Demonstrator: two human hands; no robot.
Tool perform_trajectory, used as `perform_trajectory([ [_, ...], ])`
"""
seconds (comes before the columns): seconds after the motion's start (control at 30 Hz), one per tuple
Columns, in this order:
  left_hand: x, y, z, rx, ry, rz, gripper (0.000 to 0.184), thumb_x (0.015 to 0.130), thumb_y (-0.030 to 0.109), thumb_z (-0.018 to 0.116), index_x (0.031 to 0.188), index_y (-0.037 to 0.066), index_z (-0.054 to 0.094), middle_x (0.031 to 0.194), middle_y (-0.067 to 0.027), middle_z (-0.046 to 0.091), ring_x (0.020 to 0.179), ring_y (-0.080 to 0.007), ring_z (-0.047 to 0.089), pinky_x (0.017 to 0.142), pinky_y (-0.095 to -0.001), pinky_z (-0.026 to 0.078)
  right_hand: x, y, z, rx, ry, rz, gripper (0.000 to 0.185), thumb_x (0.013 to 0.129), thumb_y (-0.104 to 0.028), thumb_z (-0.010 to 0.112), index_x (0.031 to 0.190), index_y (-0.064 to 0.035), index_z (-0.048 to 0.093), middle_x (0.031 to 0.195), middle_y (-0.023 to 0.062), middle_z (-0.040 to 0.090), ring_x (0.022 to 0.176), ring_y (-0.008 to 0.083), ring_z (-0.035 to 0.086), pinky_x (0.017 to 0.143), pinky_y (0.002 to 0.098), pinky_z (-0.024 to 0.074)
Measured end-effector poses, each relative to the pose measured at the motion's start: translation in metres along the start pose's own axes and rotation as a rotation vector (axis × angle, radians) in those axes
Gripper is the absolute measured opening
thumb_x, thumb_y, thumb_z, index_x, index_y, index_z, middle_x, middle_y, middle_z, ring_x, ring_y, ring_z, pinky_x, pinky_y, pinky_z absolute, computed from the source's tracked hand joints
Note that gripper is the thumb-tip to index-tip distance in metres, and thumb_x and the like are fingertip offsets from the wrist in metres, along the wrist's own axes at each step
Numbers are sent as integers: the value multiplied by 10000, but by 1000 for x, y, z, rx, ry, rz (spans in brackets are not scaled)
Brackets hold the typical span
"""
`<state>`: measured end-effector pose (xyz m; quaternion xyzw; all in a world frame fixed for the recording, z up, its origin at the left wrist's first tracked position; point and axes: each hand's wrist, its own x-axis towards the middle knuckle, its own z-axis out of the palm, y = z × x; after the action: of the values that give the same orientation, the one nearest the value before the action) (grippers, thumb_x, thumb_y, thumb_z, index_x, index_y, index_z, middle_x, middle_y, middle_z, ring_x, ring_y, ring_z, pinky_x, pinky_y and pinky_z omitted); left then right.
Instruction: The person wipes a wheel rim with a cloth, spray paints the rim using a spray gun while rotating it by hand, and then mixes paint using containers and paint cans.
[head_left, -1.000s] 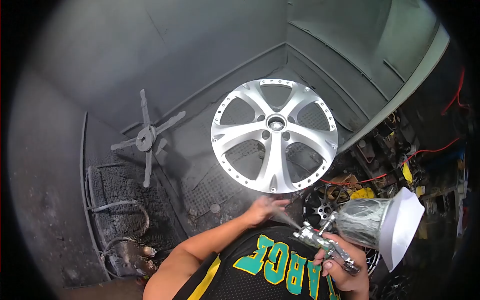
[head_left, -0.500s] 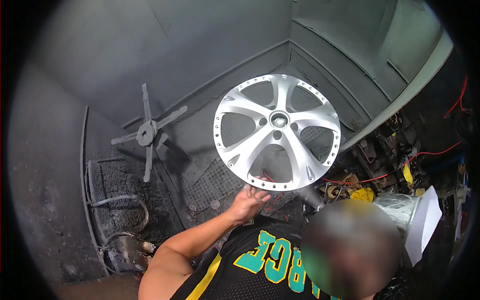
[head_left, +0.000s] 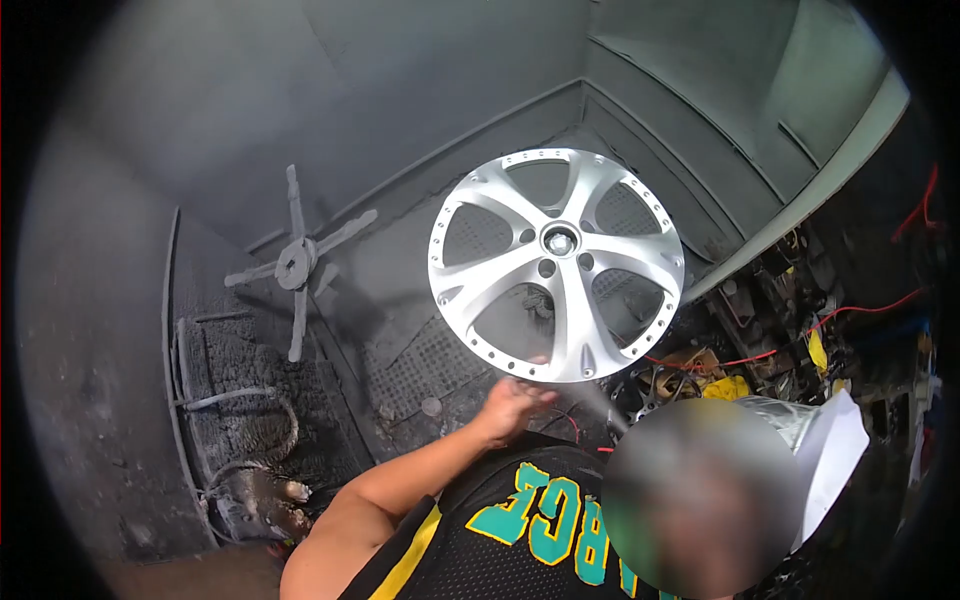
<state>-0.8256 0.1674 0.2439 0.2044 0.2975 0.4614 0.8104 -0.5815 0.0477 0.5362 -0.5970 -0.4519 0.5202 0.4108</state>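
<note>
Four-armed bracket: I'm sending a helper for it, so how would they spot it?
Start at the grey booth. Look left of the big silver wheel for a dull grey bracket. Its four arms meet at a round hub, with no outer rim, unlike the wheel.

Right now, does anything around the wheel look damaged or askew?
The wheel itself shows no plain damage. Odd spot: the dark panel at lower left looks crusted and ragged, unlike the smoother wall beside it. A blurred patch hides part of the lower right.

The left hand (head_left: 512, 405) seems to touch the lower rim of the silver wheel (head_left: 576, 320).
</note>
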Motion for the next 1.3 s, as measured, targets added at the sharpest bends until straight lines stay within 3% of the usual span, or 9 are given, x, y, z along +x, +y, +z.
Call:
perform_trajectory([
  [0.1, -9, 31, -12, -42, 205, 165, 645, 802, -125, 534, 1414, 39, 410, 1427, -120, 495, 1349, -272, 488, 1148, -488, 383, -1, -7, -10, 0, 177, 24, 714, 835, -234, 729, 1394, 121, 463, 895, 118, 664, 771, 176, 675, 540, 218, 493],
  [0.27, -18, 32, 4, -50, 140, 131, 696, 809, -114, 535, 1456, 69, 358, 1465, -105, 459, 1376, -296, 460, 1157, -484, 350, 3, -12, -13, -18, 293, -44, 747, 830, -265, 746, 1401, 120, 459, 902, 110, 659, 752, 170, 667, 532, 217, 487],
  [0.4, -17, 14, 43, -105, 74, 81, 720, 807, -125, 546, 1467, 53, 319, 1493, -103, 420, 1406, -335, 428, 1146, -514, 360, -6, -21, -18, -22, 90, 77, 676, 822, -200, 746, 1359, 133, 504, 873, 143, 684, 760, 176, 677, 573, 227, 498],
  [0.67, -3, -14, 33, 112, -206, -111, 747, 855, -109, 561, 1531, 41, 279, 1596, -144, 307, 1422, -301, 430, 1108, -424, 430, -6, -3, -3, 57, -200, 108, 576, 837, -135, 723, 1341, 89, 557, 912, 168, 696, 793, 193, 678, 619, 251, 516],
  [0.8, -5, 5, 14, 18, 101, 15, 628, 858, -93, 538, 1448, 46, 378, 1416, -138, 528, 1285, -277, 548, 1071, -454, 453, -4, 0, -2, 42, -25, 64, 622, 837, -174, 722, 1357, 101, 522, 894, 153, 686, 775, 193, 678, 588, 253, 519],
  [0.97, -8, 46, 1, -10, 277, 206, 600, 843, -94, 556, 1400, 81, 419, 1403, -119, 534, 1275, -252, 547, 1061, -436, 438, -2, -5, -18, -29, 216, -41, 703, 852, -240, 732, 1397, 115, 465, 914, 127, 663, 745, 172, 672, 549, 215, 497],
  [1.07, -6, 40, 6, 3, 195, 162, 578, 846, -95, 552, 1378, 94, 427, 1339, -74, 563, 1239, -225, 551, 1059, -446, 429, 2, -9, -26, -29, 284, -35, 708, 849, -226, 740, 1395, 126, 459, 903, 133, 660, 734, 172, 666, 542, 212, 490],
  [1.2, -11, 19, 46, -62, 195, 84, 685, 838, -110, 553, 1450, 108, 334, 1348, -51, 511, 1127, -192, 557, 1096, -498, 397, -7, -9, -36, 23, 113, 51, 715, 824, -208, 765, 1369, 151, 475, 854, 147, 676, 732, 185, 675, 551, 228, 490],
  [1.3, 4, -12, 49, 41, 73, -5, 743, 847, -144, 523, 1499, 111, 274, 1457, -78, 453, 1251, -212, 547, 1075, -446, 446, -4, -11, -43, 61, -77, 154, 631, 803, -181, 780, 1304, 136, 562, 875, 172, 694, 760, 192, 679, 594, 244, 505],
])
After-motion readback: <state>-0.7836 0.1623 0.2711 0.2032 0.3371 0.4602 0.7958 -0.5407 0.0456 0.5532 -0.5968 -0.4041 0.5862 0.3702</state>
